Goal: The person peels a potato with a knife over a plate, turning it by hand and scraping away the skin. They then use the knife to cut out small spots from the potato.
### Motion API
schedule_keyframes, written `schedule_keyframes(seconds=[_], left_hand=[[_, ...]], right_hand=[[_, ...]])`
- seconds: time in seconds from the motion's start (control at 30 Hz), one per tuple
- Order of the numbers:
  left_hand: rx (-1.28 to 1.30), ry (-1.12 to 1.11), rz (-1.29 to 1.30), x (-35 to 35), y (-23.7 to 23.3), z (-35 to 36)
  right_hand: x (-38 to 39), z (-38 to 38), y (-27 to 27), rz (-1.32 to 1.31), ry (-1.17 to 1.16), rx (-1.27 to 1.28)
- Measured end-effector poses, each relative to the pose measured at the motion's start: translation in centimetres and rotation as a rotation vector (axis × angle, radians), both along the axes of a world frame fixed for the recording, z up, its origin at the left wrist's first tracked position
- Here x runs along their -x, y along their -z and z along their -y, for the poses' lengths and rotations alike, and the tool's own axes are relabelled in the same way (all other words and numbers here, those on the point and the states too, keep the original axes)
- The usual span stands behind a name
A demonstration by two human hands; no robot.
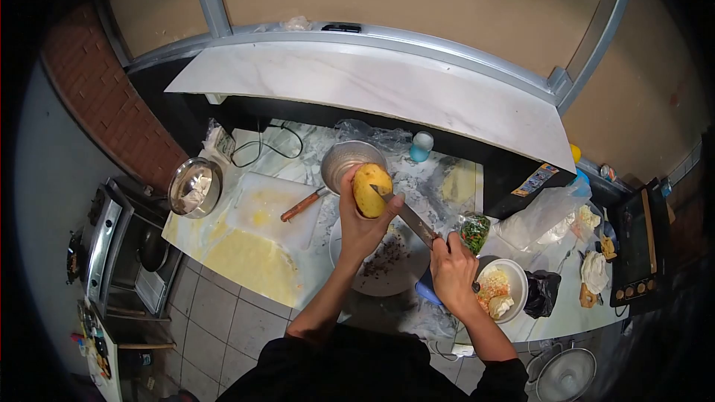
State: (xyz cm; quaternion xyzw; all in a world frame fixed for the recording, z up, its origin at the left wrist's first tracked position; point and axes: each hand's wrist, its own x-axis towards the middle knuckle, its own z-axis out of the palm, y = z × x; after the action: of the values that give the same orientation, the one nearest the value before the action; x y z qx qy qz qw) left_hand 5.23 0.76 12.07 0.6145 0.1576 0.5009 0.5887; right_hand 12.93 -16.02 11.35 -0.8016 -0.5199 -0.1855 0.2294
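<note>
My left hand (360, 234) grips a yellow potato (366, 195) from below and the side, holding it up over the worktop. A large knife (417, 225) is in my right hand (454, 271), its fingers wrapped round the handle. The blade points up and to the left, and its tip overlaps the potato's right side. Beneath my hands lies a wide white plate (395, 283) with dark peel scraps scattered on it. Just behind the potato stands a metal saucepan (337, 160) whose wooden handle (299, 207) reaches left over a white cutting board (242, 212).
On the right are a bag of greens (474, 234), a white bowl (521, 281) of chopped food and a black plastic bag (543, 294). A metal bowl (177, 180) stands at the left edge. Behind, a blue-and-white cup (421, 150) sits below the raised shelf (372, 78).
</note>
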Motion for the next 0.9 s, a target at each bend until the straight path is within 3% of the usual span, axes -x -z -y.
schedule_keyframes(seconds=[0.37,0.47,0.57,0.9], left_hand=[[0.168,-0.134,0.051,0.3,1.0,2.8],[0.180,-0.209,0.013,0.4,2.0,3.7],[0.134,-0.356,-0.042,0.5,2.5,5.1],[0.008,-0.390,0.043,0.9,4.5,8.7]], right_hand=[[2.5,1.4,2.3,-0.186,-0.001,-0.032],[2.9,2.2,2.3,-0.130,-0.037,0.002],[3.2,3.3,3.4,-0.236,-0.017,0.017],[2.3,6.5,4.1,-0.211,0.047,0.100]])
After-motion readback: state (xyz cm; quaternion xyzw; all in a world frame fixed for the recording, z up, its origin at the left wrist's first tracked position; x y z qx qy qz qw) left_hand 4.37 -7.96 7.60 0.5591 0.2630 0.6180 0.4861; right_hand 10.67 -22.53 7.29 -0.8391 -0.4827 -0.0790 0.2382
